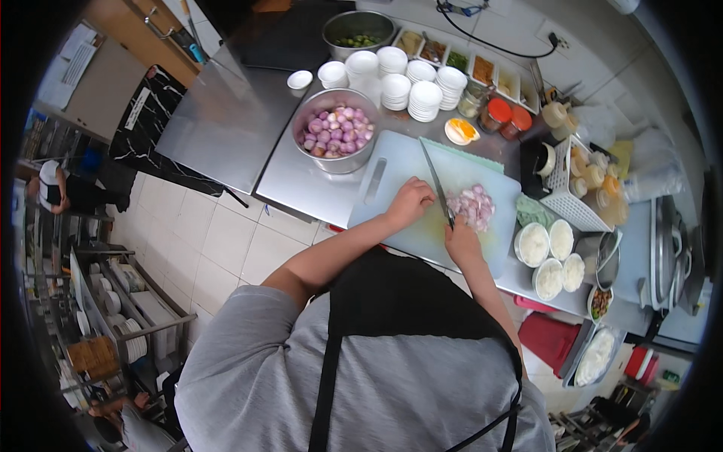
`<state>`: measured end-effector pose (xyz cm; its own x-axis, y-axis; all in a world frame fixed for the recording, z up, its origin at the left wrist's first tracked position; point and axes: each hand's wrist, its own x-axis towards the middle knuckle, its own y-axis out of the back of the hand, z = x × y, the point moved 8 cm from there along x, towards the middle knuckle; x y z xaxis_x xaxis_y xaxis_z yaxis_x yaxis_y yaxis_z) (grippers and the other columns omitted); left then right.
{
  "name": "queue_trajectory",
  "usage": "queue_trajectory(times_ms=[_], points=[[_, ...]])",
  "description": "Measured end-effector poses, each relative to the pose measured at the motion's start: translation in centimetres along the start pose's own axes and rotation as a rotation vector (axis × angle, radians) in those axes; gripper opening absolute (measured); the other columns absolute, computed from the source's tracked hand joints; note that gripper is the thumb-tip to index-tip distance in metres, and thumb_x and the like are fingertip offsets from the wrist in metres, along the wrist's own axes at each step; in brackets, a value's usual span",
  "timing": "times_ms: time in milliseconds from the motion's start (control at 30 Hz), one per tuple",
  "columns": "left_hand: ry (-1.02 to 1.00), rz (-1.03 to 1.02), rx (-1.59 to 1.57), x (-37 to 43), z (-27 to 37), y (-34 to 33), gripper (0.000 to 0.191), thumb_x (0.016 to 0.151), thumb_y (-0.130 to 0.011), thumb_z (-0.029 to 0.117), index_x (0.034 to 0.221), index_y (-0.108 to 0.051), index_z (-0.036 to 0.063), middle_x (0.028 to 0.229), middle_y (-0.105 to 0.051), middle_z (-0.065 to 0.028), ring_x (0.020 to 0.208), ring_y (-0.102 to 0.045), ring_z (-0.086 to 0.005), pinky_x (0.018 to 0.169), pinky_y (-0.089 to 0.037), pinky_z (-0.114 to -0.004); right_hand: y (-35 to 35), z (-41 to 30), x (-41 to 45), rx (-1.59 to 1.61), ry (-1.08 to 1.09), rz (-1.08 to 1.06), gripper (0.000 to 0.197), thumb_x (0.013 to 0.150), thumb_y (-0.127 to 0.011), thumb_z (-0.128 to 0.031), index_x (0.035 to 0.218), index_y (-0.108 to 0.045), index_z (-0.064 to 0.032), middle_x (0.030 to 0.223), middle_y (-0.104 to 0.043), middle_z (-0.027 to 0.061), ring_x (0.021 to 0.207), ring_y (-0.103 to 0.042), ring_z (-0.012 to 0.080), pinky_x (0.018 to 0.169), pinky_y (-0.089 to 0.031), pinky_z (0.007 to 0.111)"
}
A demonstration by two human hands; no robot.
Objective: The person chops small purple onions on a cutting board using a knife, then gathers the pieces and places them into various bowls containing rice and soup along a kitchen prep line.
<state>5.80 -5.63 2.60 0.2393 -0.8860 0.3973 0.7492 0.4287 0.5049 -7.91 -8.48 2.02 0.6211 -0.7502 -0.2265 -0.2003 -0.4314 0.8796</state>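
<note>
My right hand [463,240] grips the dark handle of a kitchen knife [435,172], whose long blade points away from me over a pale cutting board [390,169]. Beside the blade's left side is my left hand [412,200], fingers curled; whether something small sits under them is hidden. A pile of chopped shallots [474,207] lies on the board, just right of the knife. Behind the board's left corner stands a steel pot [333,163] of whole peeled shallots [339,130]. A green cloth [480,155] shows along the board's far edge.
Stacked white bowls [425,99] stand behind the pot. Cups of rice [548,279] and a white basket of bottles [570,186] line the right side. Red-lidded jars [497,110] are at the back. Two other people [53,183] are at the far left, away from the counter.
</note>
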Motion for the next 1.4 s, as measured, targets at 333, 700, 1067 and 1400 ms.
queue_trajectory(times_ms=[333,700,1067,1400], points=[[0.537,0.117,0.735,3.1,-6.5,21.0,0.017,0.063,-0.066,0.015,0.077,-0.064,0.0069,0.082,-0.061,-0.0129,0.077,-0.059,-0.0287,0.065,-0.047,-0.038,-0.7,1.5,-2.1,0.099,-0.036,-0.019,0.027,0.083,-0.047,-0.023,0.094,-0.042,0.0010,0.074,-0.056,0.0276,0.071,-0.054,0.0437,0.063,-0.042,0.050],[0.475,-0.023,-0.457,4.6,-3.6,15.9,0.038,0.069,-0.062,0.007,0.106,-0.055,0.0015,0.088,-0.062,-0.0085,0.082,-0.059,-0.0170,0.072,-0.047,-0.026,0.6,5.4,-2.4,0.093,-0.099,0.043,0.032,0.082,-0.048,-0.023,0.097,-0.041,0.0046,0.071,-0.055,0.0290,0.068,-0.054,0.0446,0.060,-0.043,0.050],[0.508,-0.337,-0.360,1.1,-1.5,-4.7,0.019,0.070,-0.063,0.008,0.088,-0.061,0.0030,0.085,-0.062,-0.0081,0.076,-0.059,-0.0157,0.070,-0.047,-0.027,0.8,4.6,-3.0,0.030,-0.052,0.046,0.028,0.082,-0.048,-0.022,0.093,-0.041,0.0035,0.064,-0.055,0.0261,0.061,-0.055,0.0419,0.056,-0.044,0.049],[0.280,-0.072,-0.203,1.3,0.8,-3.3,0.013,0.068,-0.064,0.010,0.076,-0.061,-0.0002,0.073,-0.058,-0.0135,0.066,-0.058,-0.0245,0.062,-0.045,-0.031,1.8,2.6,-2.8,-0.061,-0.044,0.026,0.027,0.084,-0.045,-0.023,0.091,-0.039,0.0029,0.066,-0.056,0.0256,0.062,-0.056,0.0423,0.056,-0.045,0.049]])
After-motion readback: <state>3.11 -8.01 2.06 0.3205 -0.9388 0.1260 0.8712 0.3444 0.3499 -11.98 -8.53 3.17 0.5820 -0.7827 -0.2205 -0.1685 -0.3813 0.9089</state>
